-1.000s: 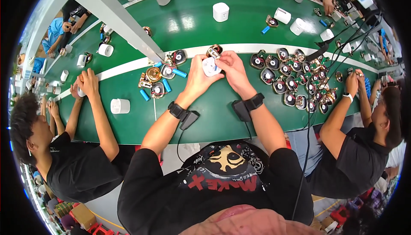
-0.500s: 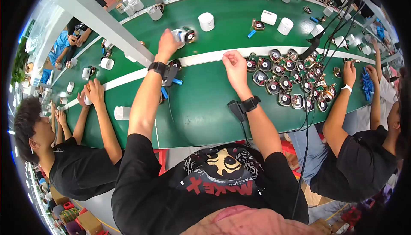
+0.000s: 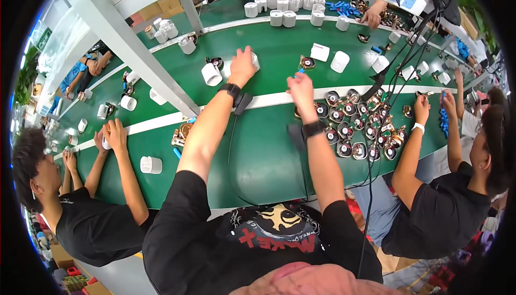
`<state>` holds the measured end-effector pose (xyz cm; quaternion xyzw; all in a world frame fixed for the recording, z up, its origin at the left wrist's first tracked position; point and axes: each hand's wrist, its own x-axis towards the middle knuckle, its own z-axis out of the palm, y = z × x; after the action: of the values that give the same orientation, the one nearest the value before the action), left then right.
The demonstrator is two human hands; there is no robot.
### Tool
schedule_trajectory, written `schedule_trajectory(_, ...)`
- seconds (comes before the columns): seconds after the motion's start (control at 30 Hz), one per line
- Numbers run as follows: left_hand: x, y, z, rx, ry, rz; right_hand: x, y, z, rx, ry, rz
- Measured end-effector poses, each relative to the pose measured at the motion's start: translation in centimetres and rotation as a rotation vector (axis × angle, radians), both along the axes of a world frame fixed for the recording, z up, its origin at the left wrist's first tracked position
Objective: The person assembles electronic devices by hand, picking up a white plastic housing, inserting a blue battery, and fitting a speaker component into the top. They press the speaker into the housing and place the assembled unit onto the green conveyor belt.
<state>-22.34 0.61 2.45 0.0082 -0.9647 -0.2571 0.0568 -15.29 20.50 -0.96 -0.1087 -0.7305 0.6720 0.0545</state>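
My left hand reaches over the green belt, its fingers closed around a white plastic casing that shows beside the fingertips. Just left of it, another white casing stands with a small speaker unit behind it. My right hand is closed, thumb and forefinger pinched at a blue cylindrical battery. That battery lies beside a speaker unit with a circuit board. My fingers partly hide the contact. Both wrists wear black bands with small boxes and cables.
A cluster of speaker units covers the bench to my right. Hanging black cables cross above it. A grey post rises at the left. Co-workers work on both sides and across the belt. A white casing stands near my left forearm.
My left hand has let go of the casing beside the speaker unit and moved right to another casing. My right hand has reached forward to the blue battery. The view has shifted.
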Motion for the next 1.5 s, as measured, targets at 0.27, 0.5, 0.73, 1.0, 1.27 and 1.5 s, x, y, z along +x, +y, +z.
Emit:
schedule_trajectory(0.27,11.9,1.1,-3.6,0.74,0.316,-0.03,-7.4,1.9,-0.2,0.99,-0.086,-0.078)
schedule_trajectory(0.5,16.5,0.0,-4.5,1.263,0.003,-0.079,-7.9,1.9,-0.1,0.42,-0.32,0.234)
schedule_trajectory(0.73,17.3,-1.2,-5.3,1.198,0.091,-0.099,-3.0,0.5,1.8,-1.329,-0.364,0.559)
schedule_trajectory(1.0,17.6,-0.8,-5.1,1.241,0.121,-0.364,7.7,-3.6,1.6,-0.613,0.206,0.198)
schedule_trajectory(1.27,18.1,-0.4,-4.2,0.551,0.196,-0.253,9.1,-4.2,0.0,-0.204,0.443,0.197)
schedule_trajectory(1.5,18.2,0.4,-4.2,0.754,-0.039,-0.2,9.6,-5.3,0.3,-0.124,0.486,0.137)
